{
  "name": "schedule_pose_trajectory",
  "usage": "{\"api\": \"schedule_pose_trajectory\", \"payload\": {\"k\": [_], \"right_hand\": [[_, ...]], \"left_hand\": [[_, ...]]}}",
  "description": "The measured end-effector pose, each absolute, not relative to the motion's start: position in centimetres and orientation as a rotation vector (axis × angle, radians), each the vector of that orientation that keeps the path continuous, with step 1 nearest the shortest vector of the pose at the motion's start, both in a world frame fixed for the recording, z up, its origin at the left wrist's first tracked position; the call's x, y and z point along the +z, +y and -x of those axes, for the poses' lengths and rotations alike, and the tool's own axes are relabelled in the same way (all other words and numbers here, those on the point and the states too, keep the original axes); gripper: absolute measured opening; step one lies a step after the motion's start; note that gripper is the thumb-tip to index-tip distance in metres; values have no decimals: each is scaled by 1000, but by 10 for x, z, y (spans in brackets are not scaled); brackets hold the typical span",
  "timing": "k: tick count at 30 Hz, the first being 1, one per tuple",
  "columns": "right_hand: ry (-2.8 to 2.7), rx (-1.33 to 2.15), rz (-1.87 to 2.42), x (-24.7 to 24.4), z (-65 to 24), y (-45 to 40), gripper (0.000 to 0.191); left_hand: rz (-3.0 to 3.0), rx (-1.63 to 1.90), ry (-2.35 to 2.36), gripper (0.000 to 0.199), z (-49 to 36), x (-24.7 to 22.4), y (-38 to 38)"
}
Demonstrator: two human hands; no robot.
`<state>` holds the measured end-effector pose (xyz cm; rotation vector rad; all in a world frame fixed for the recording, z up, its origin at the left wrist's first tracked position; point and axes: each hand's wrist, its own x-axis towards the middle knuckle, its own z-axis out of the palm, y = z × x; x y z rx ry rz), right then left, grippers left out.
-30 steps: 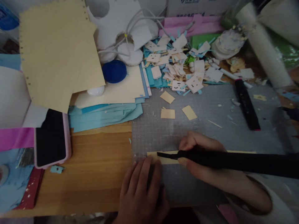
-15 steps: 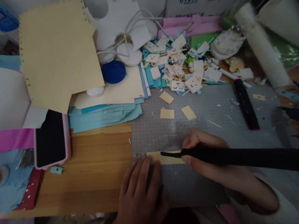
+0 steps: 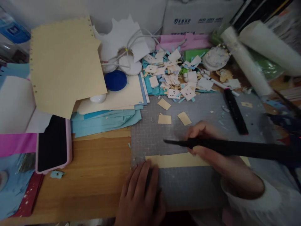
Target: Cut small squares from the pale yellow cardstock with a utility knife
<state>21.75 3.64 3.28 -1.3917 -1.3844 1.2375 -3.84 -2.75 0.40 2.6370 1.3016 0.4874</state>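
Observation:
A narrow cream paper strip (image 3: 181, 161) lies across the grey cutting mat (image 3: 188, 185). My left hand (image 3: 141, 191) rests flat at the strip's left end, with fingertips on or beside its edge and nothing gripped. Above the strip, my right hand (image 3: 209, 150) is closed around a long black craft knife (image 3: 218, 146), whose thin dark blade points left, off the paper. Part of the strip is hidden behind my right hand and wrist, which are slightly blurred. Several small cut cream pieces (image 3: 164, 119) lie on the mat farther back.
Small paper figures with drawn faces (image 3: 174, 78) are heaped behind the mat, by a black marker (image 3: 235, 111). To the left are blue paper sheets (image 3: 105, 124), a blue lid (image 3: 115, 80), a large cream sheet (image 3: 68, 66) and a phone (image 3: 53, 146) on the wooden table (image 3: 94, 175).
My right hand has lifted the knife up and away from the strip, uncovering more of it. My left hand stays at the strip's left end. The head view has shifted slightly.

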Motion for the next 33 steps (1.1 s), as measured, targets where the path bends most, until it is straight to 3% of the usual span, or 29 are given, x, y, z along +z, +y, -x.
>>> {"api": "schedule_pose_trajectory", "payload": {"k": [5,10,20,25,33], "right_hand": [[-1384,935,1431,28,-204,34,21],[-1386,912,1364,18,-188,32,23],[-1423,796,1405,14,-187,32,23],[-1530,721,1473,1,-185,31,24],[-1791,649,1579,5,-182,25,23]], "left_hand": [[-2478,574,1353,43,39,8,-19],[-2361,511,1337,41,37,11,8],[-2244,229,1224,8,33,38,50],[-2178,237,1079,22,33,45,55],[-1966,612,1233,29,30,41,40]]}}
